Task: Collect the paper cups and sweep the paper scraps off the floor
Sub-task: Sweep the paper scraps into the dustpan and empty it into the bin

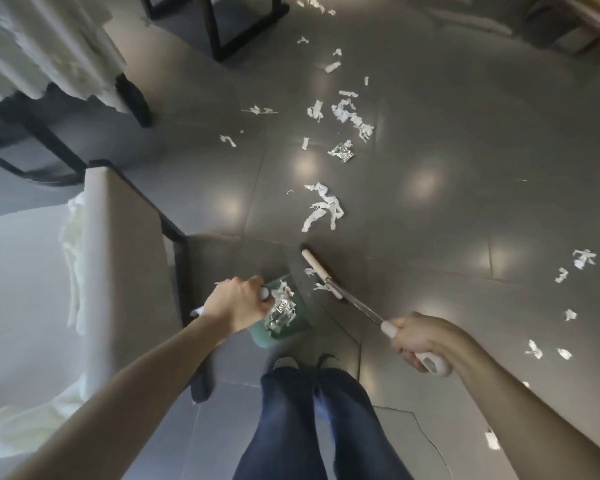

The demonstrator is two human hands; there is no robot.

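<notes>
Left hand (238, 304) grips dustpan (284, 327) handle; right hand (418, 341) grips broom (321, 273) handle. Draw scraps (321, 207) beyond broom head toward left-hand dustpan, pan lip flat on floor

One broom (321, 273) and one green dustpan (280, 336) are seen, each held by one of two hands, the left hand (238, 304) and the right hand (418, 341). Two crumpled foil wrappers are counted: one on the floor (342, 151) and one in the dustpan (280, 313). The paper scraps (323, 207) are too many and too scattered for an exact count, well over twenty being visible; two chairs (125, 237) are partly seen.
</notes>
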